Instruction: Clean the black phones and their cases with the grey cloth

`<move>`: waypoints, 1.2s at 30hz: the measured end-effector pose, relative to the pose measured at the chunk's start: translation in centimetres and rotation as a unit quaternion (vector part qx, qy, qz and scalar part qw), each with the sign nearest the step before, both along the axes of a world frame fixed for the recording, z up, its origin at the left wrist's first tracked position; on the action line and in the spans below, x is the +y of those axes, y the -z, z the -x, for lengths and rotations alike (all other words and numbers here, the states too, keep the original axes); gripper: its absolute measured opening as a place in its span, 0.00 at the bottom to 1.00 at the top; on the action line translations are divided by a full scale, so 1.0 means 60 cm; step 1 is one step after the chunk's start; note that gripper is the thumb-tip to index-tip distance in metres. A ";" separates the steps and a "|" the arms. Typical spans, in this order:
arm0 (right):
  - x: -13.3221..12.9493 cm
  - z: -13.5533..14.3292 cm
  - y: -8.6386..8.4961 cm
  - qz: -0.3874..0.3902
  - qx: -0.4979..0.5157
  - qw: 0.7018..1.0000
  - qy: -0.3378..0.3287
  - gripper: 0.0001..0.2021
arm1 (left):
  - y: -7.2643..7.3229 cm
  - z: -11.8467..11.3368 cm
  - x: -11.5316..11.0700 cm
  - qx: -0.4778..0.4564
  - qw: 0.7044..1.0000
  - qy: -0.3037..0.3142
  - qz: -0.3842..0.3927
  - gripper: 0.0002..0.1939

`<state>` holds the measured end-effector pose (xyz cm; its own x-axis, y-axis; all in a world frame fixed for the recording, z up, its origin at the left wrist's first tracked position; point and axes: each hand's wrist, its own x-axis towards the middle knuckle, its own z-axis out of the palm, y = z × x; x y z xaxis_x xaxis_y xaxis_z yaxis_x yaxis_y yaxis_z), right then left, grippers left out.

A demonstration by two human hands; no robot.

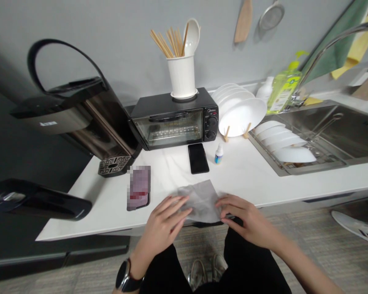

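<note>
A thin grey cloth (201, 202), lightly creased, lies at the counter's front edge between my hands. My left hand (168, 216) has its fingers on the cloth's left side, with a dark watch on that wrist. Along the right side, my right hand (237, 212) grips the cloth's edge between thumb and fingers. Just beyond the cloth are a black phone (198, 158), lying flat, and a small white spray bottle (218, 154) with a blue label, standing upright. To the left of my left hand lies a second phone (139, 187), its surface partly pixelated.
Behind stands a black toaster oven (174, 122), topped by a white utensil holder (182, 77). A tall black water dispenser (88, 118) is at left. White plates (239, 116) stand in a rack beside the sink (334, 163), which holds white bowls (282, 139). Another person's shoe (355, 228) shows at right.
</note>
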<state>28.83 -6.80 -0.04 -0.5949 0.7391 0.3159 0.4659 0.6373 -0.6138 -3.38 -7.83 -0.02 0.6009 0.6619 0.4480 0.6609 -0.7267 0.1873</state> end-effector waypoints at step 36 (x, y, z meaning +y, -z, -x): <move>0.163 0.020 0.056 0.008 0.130 0.933 0.335 0.45 | 0.023 -0.017 0.075 0.089 0.983 -0.053 0.149 0.41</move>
<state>27.60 2.97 -3.37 0.0968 0.9233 0.3716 0.5906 0.2472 -0.7682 -2.38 -3.34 -1.41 0.5723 0.8115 0.1183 0.7722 -0.5818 0.2553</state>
